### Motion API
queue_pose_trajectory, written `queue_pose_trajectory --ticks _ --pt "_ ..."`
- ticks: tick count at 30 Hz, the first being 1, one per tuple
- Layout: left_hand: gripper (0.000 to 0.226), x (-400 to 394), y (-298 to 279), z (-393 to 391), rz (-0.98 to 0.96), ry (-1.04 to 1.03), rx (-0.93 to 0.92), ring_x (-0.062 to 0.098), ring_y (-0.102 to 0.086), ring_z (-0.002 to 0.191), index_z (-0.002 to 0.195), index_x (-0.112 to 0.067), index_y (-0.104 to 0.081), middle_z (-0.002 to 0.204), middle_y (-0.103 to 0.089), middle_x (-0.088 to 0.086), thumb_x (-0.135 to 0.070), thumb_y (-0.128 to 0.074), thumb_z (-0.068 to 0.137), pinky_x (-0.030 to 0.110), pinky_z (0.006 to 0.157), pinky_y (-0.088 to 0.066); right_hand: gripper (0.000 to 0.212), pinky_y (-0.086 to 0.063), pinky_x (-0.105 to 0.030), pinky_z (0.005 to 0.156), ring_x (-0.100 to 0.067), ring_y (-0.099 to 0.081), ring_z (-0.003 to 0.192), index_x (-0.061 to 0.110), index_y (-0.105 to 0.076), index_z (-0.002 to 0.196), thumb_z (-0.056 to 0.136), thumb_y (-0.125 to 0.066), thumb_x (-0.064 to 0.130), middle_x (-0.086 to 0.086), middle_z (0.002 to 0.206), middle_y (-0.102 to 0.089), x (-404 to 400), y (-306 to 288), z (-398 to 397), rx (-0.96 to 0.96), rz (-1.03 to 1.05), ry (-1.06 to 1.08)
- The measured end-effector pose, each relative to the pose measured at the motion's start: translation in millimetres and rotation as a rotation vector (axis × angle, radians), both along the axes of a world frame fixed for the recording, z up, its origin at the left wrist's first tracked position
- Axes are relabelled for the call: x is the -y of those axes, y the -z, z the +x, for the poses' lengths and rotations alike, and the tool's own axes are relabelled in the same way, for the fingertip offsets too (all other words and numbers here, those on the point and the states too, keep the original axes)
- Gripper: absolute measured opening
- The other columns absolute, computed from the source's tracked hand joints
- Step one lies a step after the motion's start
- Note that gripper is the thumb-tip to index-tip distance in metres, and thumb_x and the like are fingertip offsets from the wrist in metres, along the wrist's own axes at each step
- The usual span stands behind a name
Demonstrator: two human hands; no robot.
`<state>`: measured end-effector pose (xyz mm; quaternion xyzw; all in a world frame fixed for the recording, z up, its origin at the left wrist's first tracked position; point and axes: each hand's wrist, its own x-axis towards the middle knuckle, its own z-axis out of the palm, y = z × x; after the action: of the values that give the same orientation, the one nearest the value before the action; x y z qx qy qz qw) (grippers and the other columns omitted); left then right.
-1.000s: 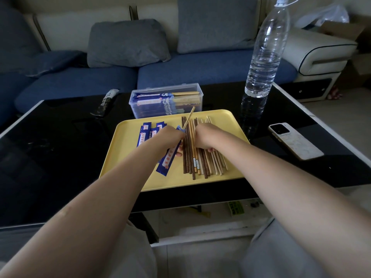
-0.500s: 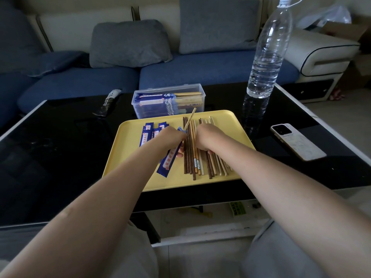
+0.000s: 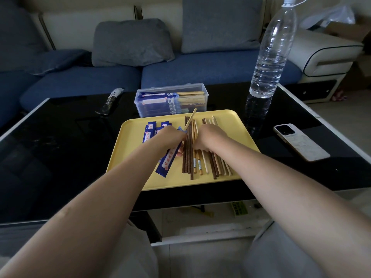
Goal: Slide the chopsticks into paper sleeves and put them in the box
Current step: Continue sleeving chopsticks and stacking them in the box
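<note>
A black glass table point(image 3: 60, 157) carries everything, with a blue sofa point(image 3: 200, 75) behind its far edge. A yellow tray point(image 3: 200, 182) sits at the middle of the table's near edge. A tall water bottle point(image 3: 269, 57) stands by the tray's far right corner, and a phone point(image 3: 301, 142) lies toward the table's right edge. A clear plastic box point(image 3: 170, 102), already holding sleeved chopsticks, sits just past the tray's far edge. On the tray's right half lies a row of loose chopsticks point(image 3: 212, 165); spare blue sleeves point(image 3: 150, 131) lie at its far left. The left hand point(image 3: 170, 137) grips a blue paper sleeve point(image 3: 166, 165) with a pale chopstick point(image 3: 190, 119) sticking out of its top. The right hand point(image 3: 210, 137) rests curled on the loose chopsticks; whether its fingers pinch 1 I cannot tell.
</note>
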<state>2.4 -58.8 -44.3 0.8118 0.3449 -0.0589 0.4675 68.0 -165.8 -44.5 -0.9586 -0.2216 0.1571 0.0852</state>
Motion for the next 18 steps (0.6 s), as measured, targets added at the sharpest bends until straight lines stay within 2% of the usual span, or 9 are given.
queue_pose_trajectory --ticks 4,9,12,15,18 --pt "0.024 -0.6 -0.4 -0.4 -0.018 0.010 0.005 0.027 -0.074 0.081 0.101 -0.003 -0.056 0.092 -0.071 0.017 -0.027 -0.058 0.098 0.038 0.082 -0.061 0.031 -0.053 -0.024 0.057 -0.014 -0.063 0.052 0.004 -0.058 0.093 0.094 -0.064 0.035 -0.004 0.068 -0.069 3.9 -5.9 8.0 -0.120 0.111 0.110" --pt "0.021 -0.3 0.6 -0.2 -0.088 -0.011 0.021 0.028 -0.074 0.087 0.105 -0.003 -0.056 0.096 -0.071 0.018 -0.022 -0.058 0.097 0.041 0.083 -0.061 0.012 -0.047 -0.022 0.052 -0.014 -0.063 0.060 0.007 -0.065 0.098 0.095 -0.062 0.017 -0.007 0.082 -0.075 20.7 -10.1 20.9 -0.357 0.390 0.166" --pt "0.018 1.3 -0.1 0.1 -0.195 -0.043 0.039 0.029 -0.074 0.091 0.109 -0.003 -0.055 0.099 -0.072 0.020 -0.016 -0.057 0.098 0.044 0.087 -0.059 0.008 -0.048 -0.023 0.053 -0.012 -0.060 0.057 0.012 -0.066 0.099 0.097 -0.058 0.013 -0.007 0.083 -0.070 28.1 -12.6 22.6 -0.359 0.534 0.126" --pt "0.014 5.8 -1.3 -0.3 -0.314 -0.062 0.066 0.032 -0.072 0.097 0.110 0.000 -0.053 0.106 -0.070 0.023 -0.009 -0.052 0.099 0.044 0.087 -0.059 0.011 -0.048 -0.023 0.054 -0.011 -0.064 0.058 0.015 -0.069 0.102 0.096 -0.059 0.018 -0.006 0.090 -0.074 31.8 -17.3 23.4 -0.306 0.660 0.121" --pt "0.013 9.2 -2.8 -0.3 -0.393 -0.099 0.105 0.030 -0.071 0.087 0.109 0.001 -0.054 0.100 -0.069 0.021 -0.008 -0.052 0.099 0.040 0.078 -0.060 0.015 -0.049 -0.020 0.051 -0.010 -0.070 0.059 0.020 -0.070 0.107 0.093 -0.065 0.017 0.001 0.091 -0.074 31.6 -24.2 23.8 -0.247 0.773 0.154"
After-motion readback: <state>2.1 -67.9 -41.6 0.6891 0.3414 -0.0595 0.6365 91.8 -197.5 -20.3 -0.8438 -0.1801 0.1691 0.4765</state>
